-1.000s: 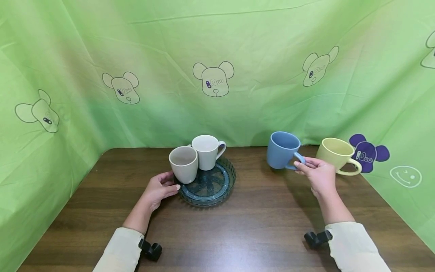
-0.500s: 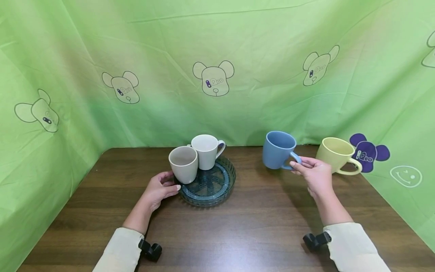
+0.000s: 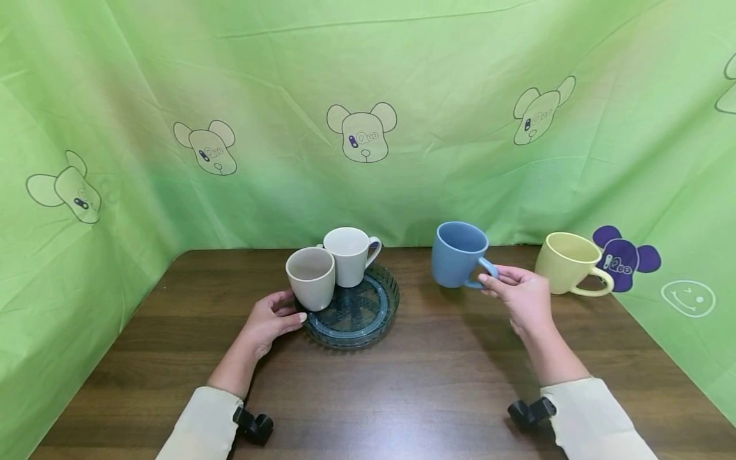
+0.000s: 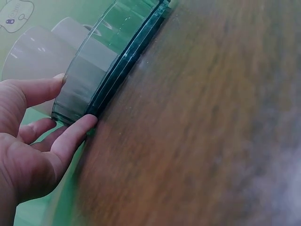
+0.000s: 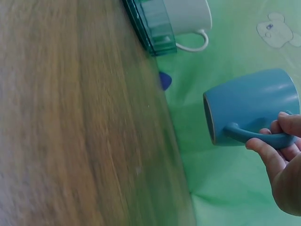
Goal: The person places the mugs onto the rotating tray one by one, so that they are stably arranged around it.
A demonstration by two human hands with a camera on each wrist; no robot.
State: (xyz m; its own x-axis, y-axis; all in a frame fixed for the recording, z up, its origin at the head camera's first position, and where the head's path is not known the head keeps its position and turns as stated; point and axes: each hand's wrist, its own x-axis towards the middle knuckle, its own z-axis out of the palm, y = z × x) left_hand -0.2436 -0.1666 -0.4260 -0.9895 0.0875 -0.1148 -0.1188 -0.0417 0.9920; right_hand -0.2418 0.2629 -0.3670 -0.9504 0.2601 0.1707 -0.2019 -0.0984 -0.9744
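My right hand [image 3: 520, 300] grips the handle of a blue mug [image 3: 451, 259], which is upright above the back of the table; its underside shows in the right wrist view. At the left, a round teal glass tray [image 3: 376, 326] with a ribbed wall bears two mugs. The beige mug [image 3: 310, 284] stands at its left side, and the white mug [image 3: 347, 252] behind it has its handle to the right. My left hand [image 3: 273, 319] holds the tray's left edge between thumb and fingers, at the wall and base in the left wrist view.
A yellow mug [image 3: 566, 262] stands at the back right, just beyond my right hand, its handle pointing right. A green curtain [image 3: 276, 204] with mouse-head drawings hangs right behind the dark wooden table [image 3: 368, 396] and along both sides.
My right hand has carried the blue mug leftward, away from the yellow mug and nearer the tray. The left hand, tray and its two mugs stay in place.
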